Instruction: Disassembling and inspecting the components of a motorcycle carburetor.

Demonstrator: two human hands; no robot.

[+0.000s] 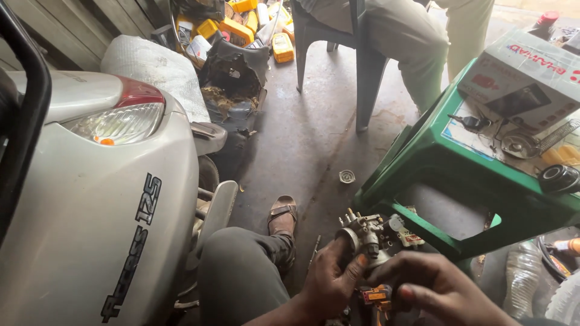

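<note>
— What filled the view when you looked down through the head camera?

— The biggest thing was the silver scooter (90, 199), its rear body and tail lamp (121, 118) taking up the whole left side. Right of it stood a green plastic counter (435, 157), tilted across the frame, with a white cardboard box (525, 78) on top and small metal parts beside the box. Behind, at the top, someone in light trousers (411, 36) sat on a grey plastic chair (362, 66), well apart from me.

— And the floor?

— Stained concrete (302, 139). A small round cap (347, 176) lay on it near the counter's leg. My own knee in grey cloth (241, 271) and a sandalled foot (283, 214) showed just beside the scooter.

— Where was the piece you were working on?

— The carburettor (368, 235), a grey metal casting with brass fittings, sat low in the middle of the view, in front of the counter's lower rail and above my knee.

— How were your hands placed?

— My left hand (329, 278) was wrapped around the carburettor from the left, thumb pressed on its body. My right hand (435, 284) came in from the right, fingers curled close under the casting, with an orange-handled tool (376, 296) between the two hands. I could not tell whether the right hand gripped that tool or only covered it.
</note>
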